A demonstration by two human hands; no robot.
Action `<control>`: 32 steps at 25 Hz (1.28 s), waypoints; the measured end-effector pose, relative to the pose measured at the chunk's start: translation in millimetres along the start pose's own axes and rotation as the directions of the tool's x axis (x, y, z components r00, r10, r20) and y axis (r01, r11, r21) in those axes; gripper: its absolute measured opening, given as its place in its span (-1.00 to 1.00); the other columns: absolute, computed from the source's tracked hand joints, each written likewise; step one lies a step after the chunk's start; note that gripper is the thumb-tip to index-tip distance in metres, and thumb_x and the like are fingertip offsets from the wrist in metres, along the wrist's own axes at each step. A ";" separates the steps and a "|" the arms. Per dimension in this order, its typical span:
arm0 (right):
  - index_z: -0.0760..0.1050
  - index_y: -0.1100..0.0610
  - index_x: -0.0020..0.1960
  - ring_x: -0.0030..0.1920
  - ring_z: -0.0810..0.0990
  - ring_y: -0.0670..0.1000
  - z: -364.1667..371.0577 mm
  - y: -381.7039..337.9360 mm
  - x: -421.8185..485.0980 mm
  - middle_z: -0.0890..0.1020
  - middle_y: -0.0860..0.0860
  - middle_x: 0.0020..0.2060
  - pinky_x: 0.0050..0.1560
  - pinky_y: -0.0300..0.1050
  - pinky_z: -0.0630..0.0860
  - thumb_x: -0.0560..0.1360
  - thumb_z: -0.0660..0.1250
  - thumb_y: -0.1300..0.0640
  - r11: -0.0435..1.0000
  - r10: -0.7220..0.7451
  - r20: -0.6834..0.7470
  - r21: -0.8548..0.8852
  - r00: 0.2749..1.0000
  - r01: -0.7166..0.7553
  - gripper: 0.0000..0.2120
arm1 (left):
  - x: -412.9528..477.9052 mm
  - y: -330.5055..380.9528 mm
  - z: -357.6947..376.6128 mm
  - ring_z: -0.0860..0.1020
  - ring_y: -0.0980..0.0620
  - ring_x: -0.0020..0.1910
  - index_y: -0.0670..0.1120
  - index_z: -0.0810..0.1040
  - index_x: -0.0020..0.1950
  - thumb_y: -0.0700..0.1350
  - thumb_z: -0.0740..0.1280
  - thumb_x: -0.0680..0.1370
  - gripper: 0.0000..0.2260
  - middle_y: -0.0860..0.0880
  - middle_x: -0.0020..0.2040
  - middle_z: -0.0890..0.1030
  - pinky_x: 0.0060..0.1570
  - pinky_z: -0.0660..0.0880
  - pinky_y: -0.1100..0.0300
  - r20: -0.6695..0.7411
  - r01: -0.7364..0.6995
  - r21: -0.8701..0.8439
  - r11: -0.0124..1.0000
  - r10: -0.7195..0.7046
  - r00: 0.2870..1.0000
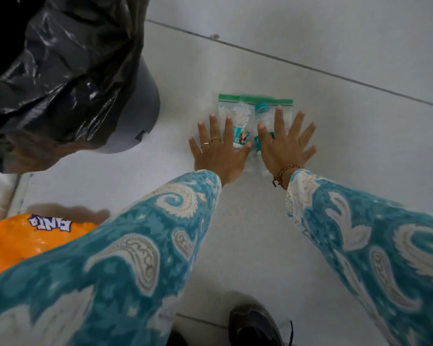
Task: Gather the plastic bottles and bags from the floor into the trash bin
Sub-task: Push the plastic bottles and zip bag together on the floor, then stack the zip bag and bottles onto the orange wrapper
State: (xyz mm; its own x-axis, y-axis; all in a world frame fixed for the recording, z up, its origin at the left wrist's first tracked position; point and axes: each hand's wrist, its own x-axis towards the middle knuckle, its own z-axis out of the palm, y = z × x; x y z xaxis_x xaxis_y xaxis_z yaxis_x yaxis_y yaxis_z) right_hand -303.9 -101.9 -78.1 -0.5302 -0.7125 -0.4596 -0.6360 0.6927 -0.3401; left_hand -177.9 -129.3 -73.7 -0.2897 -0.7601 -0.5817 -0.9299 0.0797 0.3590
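Note:
A clear zip bag with a green seal strip [254, 99] lies flat on the pale tiled floor. Inside it are two crushed plastic bottles, one with a teal cap [261, 107] and one with a coloured label [241, 136]. My left hand [220, 151] lies spread over the bag's left part, fingers apart, palm down. My right hand [284, 143] lies spread over the right part, fingers apart. Neither hand grips anything. The grey trash bin [138, 116], lined with a black bag [60, 66], stands to the left of the zip bag.
An orange plastic bag with purple lettering [30, 236] lies at the lower left, partly hidden by my left sleeve. My dark shoe [255, 323] is at the bottom. A tile joint [310, 67] runs diagonally across the floor behind the zip bag.

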 end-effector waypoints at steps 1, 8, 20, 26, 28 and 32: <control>-0.12 -0.21 0.48 0.50 -0.30 0.21 -0.1 -0.5 0.3 -0.19 0.07 0.54 0.39 0.40 -0.23 0.54 -0.06 -0.28 1.000 0.011 0.044 0.007 0.999 -0.011 -0.44 | 1.0 3.8 0.7 -0.28 -0.21 0.51 0.03 -0.28 0.51 0.30 -0.05 0.55 -0.32 -0.14 0.55 -0.28 0.45 -0.23 -0.22 0.013 0.014 -0.052 0.999 -0.013 1.000; -0.13 -0.12 0.50 0.42 0.22 0.31 4.7 1.1 5.9 0.26 0.30 0.42 0.42 0.23 0.17 0.59 0.02 -0.13 0.984 0.072 0.135 0.153 0.988 -0.093 -0.45 | 6.7 21.3 6.8 0.23 -0.24 0.42 -0.11 -0.09 0.52 0.03 0.10 0.62 -0.42 -0.25 0.47 0.22 0.38 0.25 -0.16 -0.112 0.058 -0.323 0.945 -0.099 0.989; 0.24 0.01 0.42 0.21 0.48 0.23 6.7 -79.5 -184.7 0.48 0.22 0.24 0.26 0.16 0.45 0.50 0.28 0.10 0.930 -0.031 0.249 0.362 0.968 -0.063 -0.48 | -178.5 -43.4 -45.1 0.35 -0.21 0.35 -0.08 0.03 0.51 -0.03 0.23 0.57 -0.42 -0.21 0.40 0.34 0.33 0.31 -0.16 -0.047 0.350 -0.614 0.707 -0.476 0.878; 0.13 -0.05 0.46 0.27 0.36 0.16 50.3 -175.5 -302.5 0.34 0.15 0.33 0.22 0.00 0.44 0.54 0.25 0.06 0.939 -0.179 0.232 0.331 0.956 0.096 -0.45 | -270.3 -154.6 -92.6 0.38 -0.23 0.34 -0.15 0.08 0.50 -0.10 0.26 0.56 -0.43 -0.24 0.42 0.34 0.29 0.39 -0.17 -0.205 0.310 -0.664 0.681 -0.564 0.800; 0.13 -0.03 0.46 0.25 0.37 0.18 75.5 -199.4 -330.4 0.35 0.17 0.31 0.21 0.01 0.43 0.53 0.27 0.07 0.933 -0.146 0.231 0.354 0.962 0.057 -0.44 | -282.9 -200.5 -105.1 0.39 -0.24 0.34 -0.15 0.07 0.50 -0.11 0.26 0.56 -0.42 -0.25 0.41 0.35 0.28 0.39 -0.19 -0.187 0.332 -0.578 0.745 -0.518 0.835; 0.14 -0.01 0.46 0.27 0.31 0.22 131.4 -232.4 -370.4 0.31 0.21 0.31 0.22 0.03 0.38 0.52 0.29 0.05 0.918 -0.021 0.231 0.389 0.973 -0.073 -0.42 | -295.7 -277.6 -114.8 0.39 -0.24 0.33 -0.14 0.04 0.51 -0.07 0.27 0.57 -0.39 -0.25 0.40 0.35 0.30 0.38 -0.15 -0.143 0.288 -0.408 0.866 -0.372 0.917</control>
State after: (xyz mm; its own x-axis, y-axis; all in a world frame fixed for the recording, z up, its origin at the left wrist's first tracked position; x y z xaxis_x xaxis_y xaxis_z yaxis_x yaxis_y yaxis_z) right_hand 113.9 15.7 63.4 -0.3731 -0.6816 -0.6295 -0.3275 0.7315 -0.5980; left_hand 191.9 -0.6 82.4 0.1128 -0.8189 -0.5628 -0.7969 -0.4129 0.4411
